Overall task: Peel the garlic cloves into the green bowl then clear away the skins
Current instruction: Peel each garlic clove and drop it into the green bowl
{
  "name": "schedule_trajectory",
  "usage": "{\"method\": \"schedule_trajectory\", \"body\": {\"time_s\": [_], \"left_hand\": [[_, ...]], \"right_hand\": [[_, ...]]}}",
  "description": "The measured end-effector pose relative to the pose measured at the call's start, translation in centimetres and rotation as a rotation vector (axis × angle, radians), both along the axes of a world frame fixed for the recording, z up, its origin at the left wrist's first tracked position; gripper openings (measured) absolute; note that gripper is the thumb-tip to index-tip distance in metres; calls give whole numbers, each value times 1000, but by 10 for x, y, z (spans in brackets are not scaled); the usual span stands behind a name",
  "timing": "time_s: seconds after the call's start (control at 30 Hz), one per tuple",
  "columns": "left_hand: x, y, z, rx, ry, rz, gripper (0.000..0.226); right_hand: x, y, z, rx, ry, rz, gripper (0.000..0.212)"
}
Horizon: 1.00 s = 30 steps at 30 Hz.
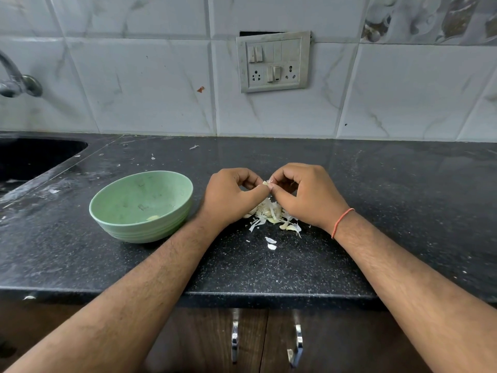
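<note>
My left hand (pixel 231 195) and my right hand (pixel 306 195) meet above the black counter and together pinch one small garlic clove (pixel 265 183) between their fingertips. Below them lies a pile of garlic cloves and papery white skins (pixel 271 214), partly hidden by both hands. Two loose skin flakes (pixel 271 243) lie nearer to me. The green bowl (pixel 121 219) stands to the left of my left hand, upright, with one peeled clove (pixel 152 218) inside near its front wall.
A black sink (pixel 32 157) is sunk into the counter at far left, with a tap (pixel 16 82) above it. A switch and socket plate (pixel 273 61) hangs on the tiled wall. Small skin scraps (pixel 193 147) dot the back counter. The counter's front edge (pixel 242 294) runs over cupboard handles.
</note>
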<state>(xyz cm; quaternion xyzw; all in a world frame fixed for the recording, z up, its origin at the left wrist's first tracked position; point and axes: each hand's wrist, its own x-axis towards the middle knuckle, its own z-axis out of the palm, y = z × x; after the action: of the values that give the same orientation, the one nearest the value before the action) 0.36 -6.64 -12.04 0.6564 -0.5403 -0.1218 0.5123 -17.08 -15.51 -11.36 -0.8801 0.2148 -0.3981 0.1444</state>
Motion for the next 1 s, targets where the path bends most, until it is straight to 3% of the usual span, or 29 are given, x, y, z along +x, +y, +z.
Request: {"method": "schedule_trajectory", "body": {"time_s": [0.3, 0.6, 0.73, 1.0], "left_hand": [[0, -1, -4, -8, -115, 59, 13], [-2, 3, 2, -77, 52, -23, 12], [1, 3, 1, -91, 69, -40, 2], [2, 2, 1, -125, 174, -109, 8]], "right_hand": [[3, 1, 0, 73, 24, -7, 5], [3, -4, 3, 227, -97, -44, 9], [3, -7, 0, 243, -120, -47, 6], [3, -11, -1, 353, -194, 18, 3]]}}
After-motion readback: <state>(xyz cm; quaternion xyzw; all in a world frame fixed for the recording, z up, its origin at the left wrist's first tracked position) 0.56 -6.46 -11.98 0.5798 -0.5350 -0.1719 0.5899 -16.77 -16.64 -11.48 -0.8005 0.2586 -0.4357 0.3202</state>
